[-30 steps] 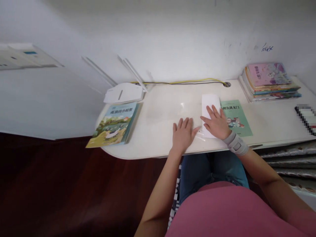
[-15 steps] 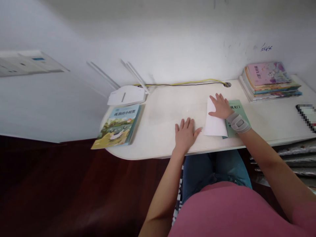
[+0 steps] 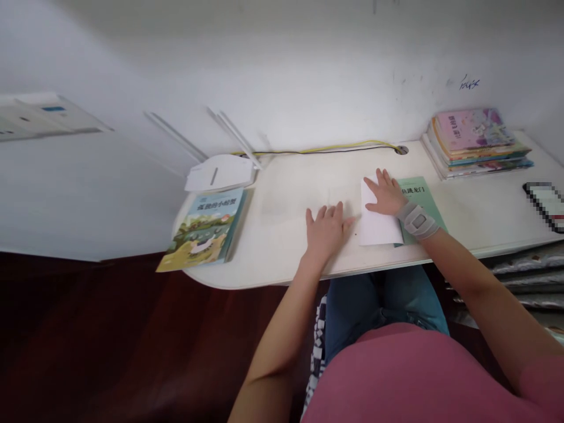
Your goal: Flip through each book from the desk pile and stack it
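Observation:
My right hand (image 3: 385,195) lies with spread fingers on a white sheet (image 3: 379,228), pressing it down. The sheet overlaps the left part of a green book (image 3: 423,202) with Chinese characters on its cover; whether it is attached to the book I cannot tell. My left hand (image 3: 326,232) rests on the white desk (image 3: 282,235) left of the sheet, fingers apart and slightly bent, holding nothing. A grey wristband (image 3: 420,220) is on my right wrist.
A picture book (image 3: 202,232) overhangs the desk's left front edge, before a white router (image 3: 220,172) with raised antennas. At the back right lies a book stack (image 3: 480,141); a phone (image 3: 546,202) is at the far right. Cables (image 3: 317,151) run along the wall.
My left hand has shifted slightly left and its fingers are more bent. My right hand stays spread on the white sheet. The whole view has shifted a little.

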The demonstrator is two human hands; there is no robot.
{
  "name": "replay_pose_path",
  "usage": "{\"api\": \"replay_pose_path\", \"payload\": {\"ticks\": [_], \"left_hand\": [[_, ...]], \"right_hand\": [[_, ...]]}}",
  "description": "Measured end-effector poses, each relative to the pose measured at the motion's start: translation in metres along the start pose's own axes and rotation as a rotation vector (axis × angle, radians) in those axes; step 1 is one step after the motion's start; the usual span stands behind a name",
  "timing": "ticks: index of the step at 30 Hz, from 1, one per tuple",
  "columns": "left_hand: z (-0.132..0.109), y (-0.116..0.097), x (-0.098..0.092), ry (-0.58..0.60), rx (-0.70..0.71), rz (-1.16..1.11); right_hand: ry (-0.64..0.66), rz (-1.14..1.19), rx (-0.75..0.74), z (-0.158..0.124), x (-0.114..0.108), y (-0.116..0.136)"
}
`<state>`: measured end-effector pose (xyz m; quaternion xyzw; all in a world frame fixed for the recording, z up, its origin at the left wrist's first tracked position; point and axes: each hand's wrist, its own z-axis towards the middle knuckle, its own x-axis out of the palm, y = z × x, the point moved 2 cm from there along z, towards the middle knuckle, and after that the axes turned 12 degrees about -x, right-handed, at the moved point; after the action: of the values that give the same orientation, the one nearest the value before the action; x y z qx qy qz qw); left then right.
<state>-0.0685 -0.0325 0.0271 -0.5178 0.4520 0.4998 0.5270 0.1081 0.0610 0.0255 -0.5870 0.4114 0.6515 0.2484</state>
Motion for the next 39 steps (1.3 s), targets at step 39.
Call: {"api": "replay_pose_path", "payload": {"ticks": [39], "left_hand": [[0.066,0.003,0.035,0.005,0.039,-0.073]], "right_hand": [[0.156,-0.223,-0.071,0.002,-0.005,0.002]]}}
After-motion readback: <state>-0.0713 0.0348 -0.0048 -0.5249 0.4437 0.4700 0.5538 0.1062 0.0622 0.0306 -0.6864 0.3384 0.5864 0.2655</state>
